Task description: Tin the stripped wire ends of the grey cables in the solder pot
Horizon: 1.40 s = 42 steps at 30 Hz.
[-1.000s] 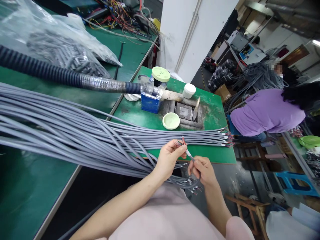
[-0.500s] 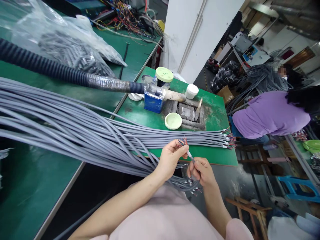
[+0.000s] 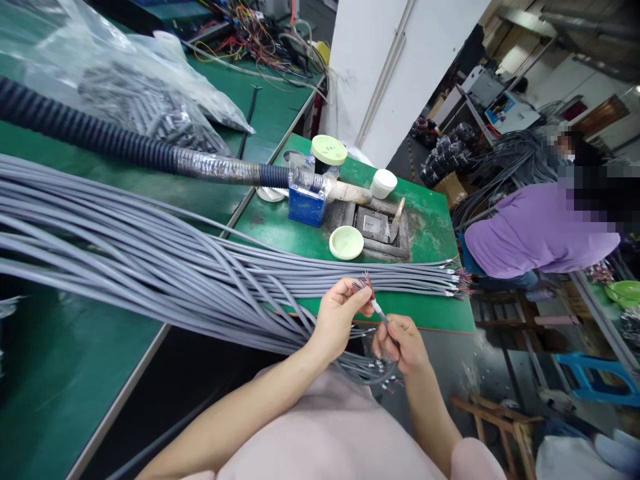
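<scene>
Coloured wires are sitting a bit differently than before; left hand is pinching them, right hand is gripping the grey cable, probably steadying it.

The left hand pinched the coloured wires at a grey cable's end, while the right hand gripped its jacket. More grey cables lay across the green table.
</scene>
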Motion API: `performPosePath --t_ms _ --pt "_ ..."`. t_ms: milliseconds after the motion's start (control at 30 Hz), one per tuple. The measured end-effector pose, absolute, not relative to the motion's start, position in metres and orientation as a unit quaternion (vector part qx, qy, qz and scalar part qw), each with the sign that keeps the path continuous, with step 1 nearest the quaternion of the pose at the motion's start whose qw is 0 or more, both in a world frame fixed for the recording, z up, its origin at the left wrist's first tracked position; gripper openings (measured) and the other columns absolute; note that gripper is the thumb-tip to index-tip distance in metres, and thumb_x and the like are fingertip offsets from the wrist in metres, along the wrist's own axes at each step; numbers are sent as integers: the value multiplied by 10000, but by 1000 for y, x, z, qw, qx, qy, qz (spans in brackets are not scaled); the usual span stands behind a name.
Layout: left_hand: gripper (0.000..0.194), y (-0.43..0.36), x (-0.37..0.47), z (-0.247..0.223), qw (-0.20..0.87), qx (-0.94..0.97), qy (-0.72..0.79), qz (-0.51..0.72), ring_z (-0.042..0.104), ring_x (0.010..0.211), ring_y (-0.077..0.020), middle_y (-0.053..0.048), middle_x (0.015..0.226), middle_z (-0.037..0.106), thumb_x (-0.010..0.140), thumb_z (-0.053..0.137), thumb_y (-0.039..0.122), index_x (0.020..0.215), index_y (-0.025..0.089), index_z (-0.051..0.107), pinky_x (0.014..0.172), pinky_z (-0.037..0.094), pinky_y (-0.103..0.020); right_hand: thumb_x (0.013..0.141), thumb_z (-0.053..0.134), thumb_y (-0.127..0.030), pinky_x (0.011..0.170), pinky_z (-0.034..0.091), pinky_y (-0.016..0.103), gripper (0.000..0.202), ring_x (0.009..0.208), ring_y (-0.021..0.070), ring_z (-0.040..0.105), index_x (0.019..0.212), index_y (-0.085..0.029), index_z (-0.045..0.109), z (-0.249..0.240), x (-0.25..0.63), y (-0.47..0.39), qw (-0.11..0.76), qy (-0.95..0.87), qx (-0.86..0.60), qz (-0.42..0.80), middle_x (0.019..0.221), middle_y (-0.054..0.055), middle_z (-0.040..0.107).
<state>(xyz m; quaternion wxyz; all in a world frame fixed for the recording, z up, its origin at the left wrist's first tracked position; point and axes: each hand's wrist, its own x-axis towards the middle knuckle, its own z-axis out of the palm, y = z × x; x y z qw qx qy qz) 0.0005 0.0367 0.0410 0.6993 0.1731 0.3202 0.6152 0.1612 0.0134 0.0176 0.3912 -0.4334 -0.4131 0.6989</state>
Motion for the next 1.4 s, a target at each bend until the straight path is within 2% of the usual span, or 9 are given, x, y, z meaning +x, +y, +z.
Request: performPosePath --t_ms 133,300,467,567,667,900,1000,1133,1400 --pt "132 34 2 36 668 193 340 633 590 571 -101 32 657 614 781 691 288 797 190 604 586 483 -235 800 633 -515 424 419 248 393 285 58 242 604 -175 623 20 158 14 408 -394 -428 704 300 -95 338" --pt "92 28 -2 25 507 351 357 701 620 814 -172 -43 805 659 701 756 204 763 186 690 758 507 -302 796 639 -521 403 403 242 390 276 54 227 607 -180 617 26 155 15 413 -375 -410 722 291 -102 316" --pt "187 35 -9 24 714 214 255 616 656 641 -152 -42 759 698 774 689 302 912 177 681 646 545 -296 793 651 -503 408 409 240 382 274 48 238 603 -173 619 29 155 14 403 -377 -393 735 300 -103 321" --pt "256 46 -12 28 760 161 231 585 617 524 -114 -23 671 677 720 747 352 853 147 669 534 516 -235 794 656 -493 410 410 238 382 277 48 248 599 -166 618 29 155 15 394 -380 -379 746 303 -100 327" --pt "282 54 -15 31 766 164 226 579 556 461 -76 -15 639 663 653 803 350 738 129 648 471 466 -195 793 658 -495 412 415 237 397 278 48 260 588 -157 613 29 155 15 390 -385 -378 746 303 -97 334" --pt "178 60 -23 29 754 254 208 570 532 490 -65 -24 656 661 670 789 246 677 116 668 493 414 -193 812 650 -472 411 437 236 376 266 38 232 624 -146 636 29 156 16 396 -383 -367 750 301 -102 342" --pt "193 60 -24 29 741 277 212 574 548 502 -81 -13 633 640 696 771 266 650 122 651 502 412 -204 823 642 -468 408 441 235 376 261 42 261 630 -144 637 31 159 18 381 -394 -367 752 305 -93 374" --pt "229 58 -22 29 735 276 217 579 555 503 -90 -6 603 621 718 755 312 650 127 638 520 421 -215 838 636 -440 410 444 237 364 267 57 328 638 -135 644 34 164 24 360 -417 -370 748 314 -68 433" --pt "159 61 -27 23 704 299 232 601 552 547 -93 -24 667 653 678 786 258 715 135 691 526 438 -219 852 621 -430 411 424 228 368 273 57 341 648 -125 642 33 164 27 343 -425 -373 750 312 -69 426"
